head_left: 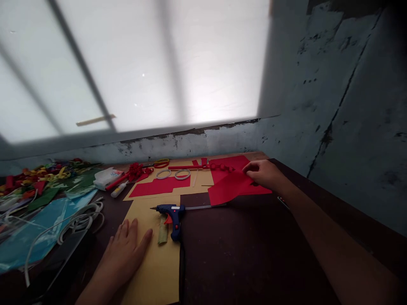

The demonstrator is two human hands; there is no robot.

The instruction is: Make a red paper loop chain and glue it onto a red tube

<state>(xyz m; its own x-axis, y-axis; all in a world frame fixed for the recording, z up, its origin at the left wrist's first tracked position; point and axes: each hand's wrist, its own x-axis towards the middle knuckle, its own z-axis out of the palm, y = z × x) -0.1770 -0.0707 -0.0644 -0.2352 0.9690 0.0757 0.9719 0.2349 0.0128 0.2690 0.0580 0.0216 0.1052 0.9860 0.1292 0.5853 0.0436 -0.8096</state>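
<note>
My left hand (125, 250) lies flat, fingers a little apart, on a tan sheet of card (159, 271). To its right a blue glue gun (173, 216) with a red trigger rests over a small pale green roll (163, 232), a clear glue stick (197, 207) poking out of its back. My right hand (265, 173) pinches the corner of a red paper sheet (227, 186), whose near part is lifted and slightly bent. Another red sheet (230, 163) lies under and behind it.
Two silvery rings (182, 174), red paper pieces (152, 187) and yellow-handled scissors (161, 162) lie farther back. On the left are a red paper flower (138, 170), a small glue bottle (118, 189), a coiled white cable (81, 216), blue plastic sheeting (41, 228) and colourful scraps (54, 176). A wall (229, 137) stands behind.
</note>
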